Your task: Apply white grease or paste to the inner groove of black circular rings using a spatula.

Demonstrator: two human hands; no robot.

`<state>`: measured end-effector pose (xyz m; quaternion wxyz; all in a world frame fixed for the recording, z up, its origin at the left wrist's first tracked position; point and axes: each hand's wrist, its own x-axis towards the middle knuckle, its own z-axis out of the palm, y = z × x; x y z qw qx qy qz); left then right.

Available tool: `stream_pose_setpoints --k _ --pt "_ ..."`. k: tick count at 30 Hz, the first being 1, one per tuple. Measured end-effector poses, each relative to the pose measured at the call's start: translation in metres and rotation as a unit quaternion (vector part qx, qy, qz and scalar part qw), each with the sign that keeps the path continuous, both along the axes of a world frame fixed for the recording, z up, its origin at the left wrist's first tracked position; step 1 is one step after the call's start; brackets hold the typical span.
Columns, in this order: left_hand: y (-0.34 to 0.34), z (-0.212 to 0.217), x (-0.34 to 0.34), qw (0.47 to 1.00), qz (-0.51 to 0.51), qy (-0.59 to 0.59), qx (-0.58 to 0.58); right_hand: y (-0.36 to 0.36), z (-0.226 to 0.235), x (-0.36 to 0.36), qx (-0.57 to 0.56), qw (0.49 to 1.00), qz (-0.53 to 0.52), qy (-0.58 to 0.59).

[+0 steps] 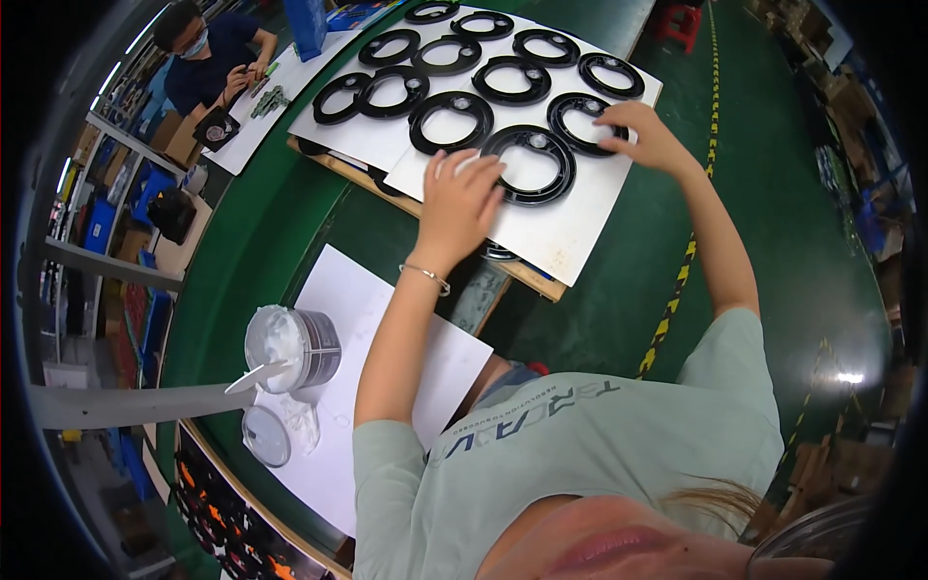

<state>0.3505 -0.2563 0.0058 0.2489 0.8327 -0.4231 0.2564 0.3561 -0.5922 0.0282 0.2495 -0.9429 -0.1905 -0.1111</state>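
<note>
Left hand: your left hand [462, 196] lies spread, fingers loosely open, on the near-left rim of the black ring [529, 164] closest to you. It grips nothing; a thin bracelet [427, 276] circles the wrist.
Right hand: your right hand [646, 132] reaches further out, fingertips curled onto the near edge of a second black ring [587, 124]. Whether it pinches the ring or only presses on it, I cannot tell.
Green table: the green table [261, 232] runs under everything and bends away toward the upper left.
White board: the rings lie in rows on a white board [570, 227], which rests on a wooden pallet [527, 274] whose edge shows below it. More dark parts sit under the board, mostly covered.
Paper sheet: a white sheet [348, 309] lies near your left elbow, partly under your forearm.
Tub: an open tub of white paste [290, 346] stands on that sheet with a white spatula [253, 377] across its mouth; its round lid [266, 436] lies just beside it, nearer you.
Other rings: about ten more black rings [450, 120] fill the far rows, some overlapping.
Co-worker: a person in a dark shirt [208, 60] works at the far left end of the table, hands together over small parts too tiny to make out.
Hidden: your left palm covers part of the near ring, and the left rim of the picture is blurred and bent.
</note>
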Motion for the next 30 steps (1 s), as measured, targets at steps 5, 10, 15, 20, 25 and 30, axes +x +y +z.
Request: stream_pose_setpoints --k 5,10,15,20,25,30 --pt "-0.018 -0.001 -0.02 0.998 -0.023 0.017 0.051 0.015 -0.008 -0.015 -0.137 0.989 0.014 -0.056" --pt "-0.019 -0.015 -0.019 0.998 -0.006 0.002 0.067 0.02 -0.017 -0.003 -0.146 0.986 -0.021 -0.08" --pt "-0.02 -0.016 -0.021 0.998 -0.013 0.007 0.057 0.027 -0.023 -0.003 -0.143 0.985 -0.046 -0.089" --pt "-0.02 -0.018 -0.023 0.999 0.001 -0.008 0.049 0.032 -0.019 -0.007 -0.133 0.986 -0.056 -0.083" --pt "-0.02 -0.022 -0.024 0.999 -0.009 -0.001 0.036 0.031 -0.017 -0.007 -0.151 0.986 -0.051 -0.056" --pt "-0.022 -0.027 -0.027 1.0 0.008 -0.004 0.003 0.035 -0.004 0.002 -0.165 0.983 -0.04 -0.071"
